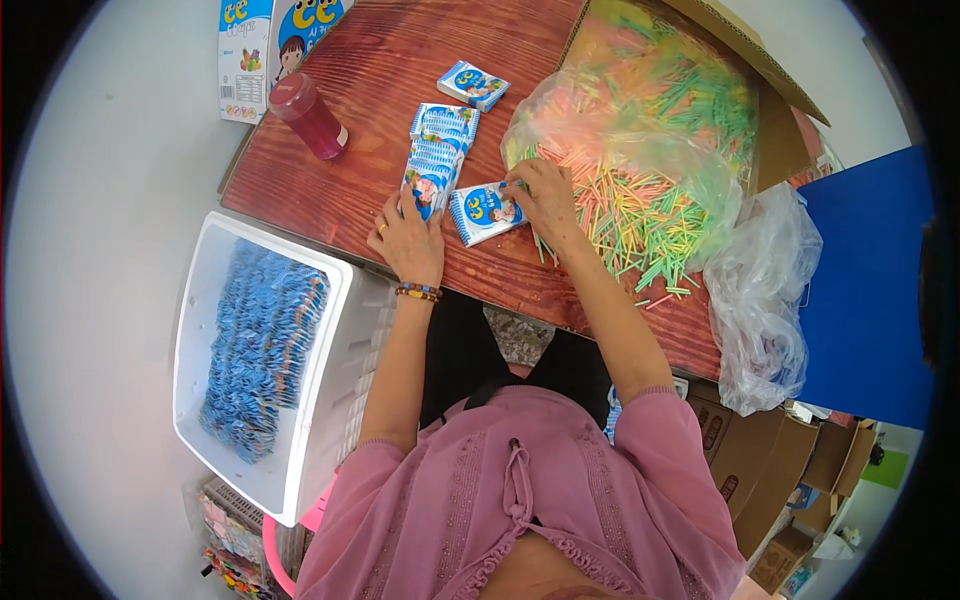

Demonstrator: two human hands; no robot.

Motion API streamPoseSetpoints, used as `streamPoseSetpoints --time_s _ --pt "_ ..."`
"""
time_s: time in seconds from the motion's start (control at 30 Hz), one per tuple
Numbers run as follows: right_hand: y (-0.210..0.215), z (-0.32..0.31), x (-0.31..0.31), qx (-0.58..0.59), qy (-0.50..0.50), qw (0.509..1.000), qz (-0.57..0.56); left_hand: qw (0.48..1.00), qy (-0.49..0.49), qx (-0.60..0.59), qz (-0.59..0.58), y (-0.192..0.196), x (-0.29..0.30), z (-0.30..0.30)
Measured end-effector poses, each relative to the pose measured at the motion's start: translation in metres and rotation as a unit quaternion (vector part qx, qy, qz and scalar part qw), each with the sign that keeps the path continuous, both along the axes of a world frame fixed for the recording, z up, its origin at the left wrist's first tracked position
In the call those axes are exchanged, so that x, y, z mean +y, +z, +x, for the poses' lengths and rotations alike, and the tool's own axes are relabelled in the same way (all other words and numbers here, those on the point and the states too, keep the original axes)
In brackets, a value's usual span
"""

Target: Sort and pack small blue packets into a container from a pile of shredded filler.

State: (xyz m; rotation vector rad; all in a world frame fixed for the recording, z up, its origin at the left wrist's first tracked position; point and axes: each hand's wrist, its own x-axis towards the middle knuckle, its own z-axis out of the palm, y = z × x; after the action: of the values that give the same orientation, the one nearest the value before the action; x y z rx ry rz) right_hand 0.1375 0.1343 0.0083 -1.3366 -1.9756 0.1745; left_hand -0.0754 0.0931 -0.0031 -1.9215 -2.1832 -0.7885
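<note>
My left hand (408, 238) rests on the near end of a row of small blue-and-white packets (436, 160) lined up on the red-brown wooden table (370, 90). My right hand (545, 200) presses on a single blue-and-white packet (484, 212) lying next to the row, its fingers at the edge of a heap of thin green, yellow and orange sticks (640, 200). The sticks spill from a clear plastic bag (640, 110) in an open cardboard box (770, 70). One more packet (472, 84) lies alone farther back.
A white bin (320, 400) at my left holds several stacked blue packets (262, 350). A red bottle (306, 115) and a printed carton (270, 45) stand at the table's back left. An empty clear bag (765, 300) hangs off the right edge beside a blue panel (865, 290). Cardboard boxes (760, 470) sit below.
</note>
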Motion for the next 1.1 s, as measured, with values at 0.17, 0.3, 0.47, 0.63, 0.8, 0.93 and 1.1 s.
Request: streamPoseSetpoints --time_s 0.17,0.3,0.47,0.63,0.8,0.93,1.1 --pt "0.013 0.011 -0.002 0.209 0.067 0.963 -0.156 0.995 -0.040 -0.071 0.050 -0.002 -0.008 -0.004" --pt "0.039 0.021 -0.017 0.387 0.127 0.857 -0.317 0.975 -0.098 -0.172 0.103 0.012 -0.020 0.001" --pt "0.046 0.017 -0.045 0.403 0.133 0.853 -0.303 0.721 -0.235 -0.646 -0.091 0.031 -0.031 0.038" --pt "0.035 0.017 -0.070 0.486 0.089 0.812 -0.310 0.632 -0.207 -0.738 -0.113 0.027 -0.035 0.054" --pt "0.031 0.017 -0.086 0.492 0.051 0.813 -0.307 0.634 -0.199 -0.737 -0.121 0.022 -0.048 0.060" --pt "0.015 0.019 -0.091 0.493 0.026 0.819 -0.291 0.609 -0.193 -0.758 -0.135 0.012 -0.054 0.064" --pt "0.012 0.023 -0.099 0.496 0.045 0.811 -0.309 0.606 -0.202 -0.753 -0.155 0.016 -0.056 0.064"
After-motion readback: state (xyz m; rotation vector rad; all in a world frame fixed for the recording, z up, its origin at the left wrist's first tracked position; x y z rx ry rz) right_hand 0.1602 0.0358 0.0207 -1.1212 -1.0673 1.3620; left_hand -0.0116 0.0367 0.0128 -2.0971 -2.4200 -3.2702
